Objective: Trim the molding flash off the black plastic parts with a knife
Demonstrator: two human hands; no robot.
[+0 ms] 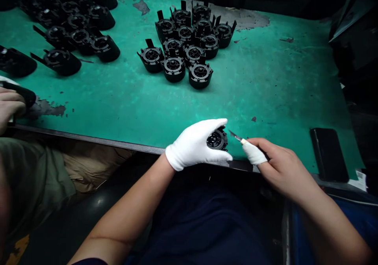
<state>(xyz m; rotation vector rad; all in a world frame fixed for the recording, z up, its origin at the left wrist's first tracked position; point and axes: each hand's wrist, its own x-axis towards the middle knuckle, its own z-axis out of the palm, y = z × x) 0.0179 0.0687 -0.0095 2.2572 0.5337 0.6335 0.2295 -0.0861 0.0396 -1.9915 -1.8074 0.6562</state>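
Note:
My left hand (197, 143), in a white glove, is wrapped round a black round plastic housing (217, 139) at the table's front edge. The housing's ribbed inner face shows between thumb and fingers. My right hand (274, 160) is bare apart from a white cover on the thumb. It grips a small craft knife (236, 136), whose thin blade points toward the housing and sits just right of its rim. Blade and housing look slightly apart. Most of the knife's handle is hidden inside my right hand.
Several similar black housings (174, 66) stand grouped on the green table (118, 95), with more black parts (63, 62) at the left. A black phone (329, 154) lies at the right edge. A co-worker's hand (12, 103) holds a dark part at far left.

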